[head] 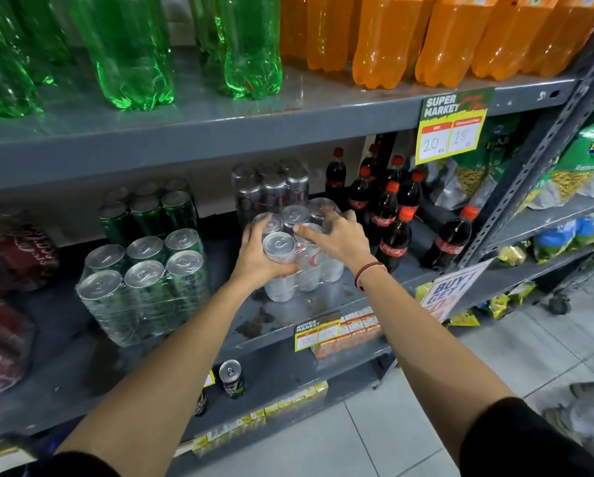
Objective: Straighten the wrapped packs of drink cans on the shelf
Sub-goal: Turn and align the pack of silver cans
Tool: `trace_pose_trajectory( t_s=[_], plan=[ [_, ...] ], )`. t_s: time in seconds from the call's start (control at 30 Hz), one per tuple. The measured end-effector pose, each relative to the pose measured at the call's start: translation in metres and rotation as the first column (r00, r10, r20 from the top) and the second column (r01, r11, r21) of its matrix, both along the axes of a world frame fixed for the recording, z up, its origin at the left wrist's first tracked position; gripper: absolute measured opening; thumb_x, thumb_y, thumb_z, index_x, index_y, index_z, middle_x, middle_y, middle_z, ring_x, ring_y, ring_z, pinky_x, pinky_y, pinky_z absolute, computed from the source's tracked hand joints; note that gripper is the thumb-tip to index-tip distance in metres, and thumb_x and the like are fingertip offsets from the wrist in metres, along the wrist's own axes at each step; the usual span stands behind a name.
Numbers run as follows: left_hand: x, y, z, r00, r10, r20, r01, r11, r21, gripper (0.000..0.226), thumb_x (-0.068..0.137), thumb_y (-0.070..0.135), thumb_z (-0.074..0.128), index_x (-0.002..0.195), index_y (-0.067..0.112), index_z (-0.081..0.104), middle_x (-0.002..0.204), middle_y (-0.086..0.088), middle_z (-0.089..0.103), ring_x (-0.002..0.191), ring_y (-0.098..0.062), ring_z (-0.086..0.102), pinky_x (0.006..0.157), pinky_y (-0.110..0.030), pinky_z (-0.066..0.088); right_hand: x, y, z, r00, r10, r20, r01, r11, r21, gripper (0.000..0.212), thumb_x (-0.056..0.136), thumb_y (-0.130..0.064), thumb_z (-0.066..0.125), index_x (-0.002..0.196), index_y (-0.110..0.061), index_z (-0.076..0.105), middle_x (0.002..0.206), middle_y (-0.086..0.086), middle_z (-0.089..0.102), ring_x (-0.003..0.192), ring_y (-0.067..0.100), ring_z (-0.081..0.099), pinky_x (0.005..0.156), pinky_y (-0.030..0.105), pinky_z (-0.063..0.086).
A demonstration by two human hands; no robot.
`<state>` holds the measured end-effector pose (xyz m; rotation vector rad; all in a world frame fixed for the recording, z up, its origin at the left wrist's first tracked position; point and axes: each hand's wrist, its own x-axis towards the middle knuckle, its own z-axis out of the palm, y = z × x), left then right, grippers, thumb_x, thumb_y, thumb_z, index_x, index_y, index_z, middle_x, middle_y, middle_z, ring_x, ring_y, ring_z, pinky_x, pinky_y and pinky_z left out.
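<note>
A plastic-wrapped pack of silver drink cans stands on the grey middle shelf, turned at an angle to the shelf edge. My left hand grips its near left corner. My right hand lies over its top right side, fingers spread on the can tops. Left of it stands a wrapped pack of green cans, with another green pack behind. A dark wrapped pack sits behind the silver pack. Red wrapped packs are blurred at the far left.
Small cola bottles stand close to the right of the silver pack. Green bottles and orange bottles fill the shelf above. A price tag hangs from it. A loose can stands on the shelf below. Snack bags fill the right rack.
</note>
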<state>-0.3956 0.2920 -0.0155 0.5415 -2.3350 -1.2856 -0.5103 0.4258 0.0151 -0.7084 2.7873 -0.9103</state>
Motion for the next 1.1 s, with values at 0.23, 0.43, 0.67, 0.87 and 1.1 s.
trace_pose_trajectory(
  t_s=[0.23, 0.43, 0.67, 0.87, 1.1],
  plan=[
    [0.016, 0.018, 0.000, 0.999, -0.038, 0.006, 0.037, 0.999, 0.037, 0.109, 0.036, 0.041, 0.079, 0.135, 0.029, 0.035, 0.141, 0.002, 0.033, 0.120, -0.011, 0.040, 0.094, -0.021, 0.032, 0.018, 0.021, -0.002, 1.000, -0.003, -0.025, 0.003, 1.000, -0.007, 0.085, 0.070, -0.077, 0.054, 0.141, -0.032, 0.037, 0.126, 0.013, 0.041, 0.115, 0.041, 0.047, 0.091, 0.045, 0.046],
    [0.024, 0.031, 0.001, 0.999, -0.042, 0.005, 0.042, 0.998, 0.040, 0.106, 0.037, 0.038, 0.079, 0.134, 0.029, 0.036, 0.140, 0.004, 0.032, 0.118, -0.011, 0.041, 0.094, -0.024, 0.035, 0.027, 0.033, -0.005, 0.999, -0.021, -0.037, 0.020, 1.000, -0.015, 0.086, 0.071, -0.077, 0.052, 0.142, -0.032, 0.036, 0.127, 0.013, 0.041, 0.117, 0.040, 0.046, 0.093, 0.046, 0.045],
    [0.030, 0.036, -0.001, 1.000, -0.027, 0.006, 0.027, 0.999, 0.041, 0.099, 0.051, 0.018, 0.086, 0.135, 0.029, 0.035, 0.139, 0.003, 0.031, 0.115, -0.011, 0.042, 0.090, -0.023, 0.035, 0.027, 0.039, -0.007, 0.999, -0.003, -0.054, 0.003, 1.000, 0.002, 0.083, 0.071, -0.079, 0.050, 0.139, -0.035, 0.038, 0.122, 0.013, 0.042, 0.111, 0.040, 0.049, 0.088, 0.043, 0.044],
    [0.031, 0.035, 0.000, 0.998, -0.055, -0.008, 0.055, 0.998, 0.014, 0.097, 0.052, 0.016, 0.086, 0.134, 0.026, 0.035, 0.138, 0.004, 0.032, 0.113, -0.007, 0.040, 0.090, -0.021, 0.034, 0.029, 0.039, -0.008, 0.998, -0.022, -0.061, 0.023, 1.000, 0.009, 0.084, 0.070, -0.081, 0.048, 0.139, -0.036, 0.037, 0.122, 0.012, 0.042, 0.111, 0.039, 0.049, 0.083, 0.041, 0.042],
    [0.030, 0.029, 0.000, 0.996, -0.083, 0.019, 0.083, 0.996, -0.007, 0.101, 0.052, 0.018, 0.087, 0.136, 0.026, 0.032, 0.142, 0.004, 0.029, 0.116, -0.007, 0.038, 0.094, -0.024, 0.036, 0.034, 0.036, -0.006, 0.998, -0.053, -0.036, 0.052, 0.998, -0.023, 0.085, 0.070, -0.079, 0.051, 0.141, -0.034, 0.037, 0.123, 0.012, 0.042, 0.113, 0.040, 0.047, 0.089, 0.043, 0.044]
  ],
)
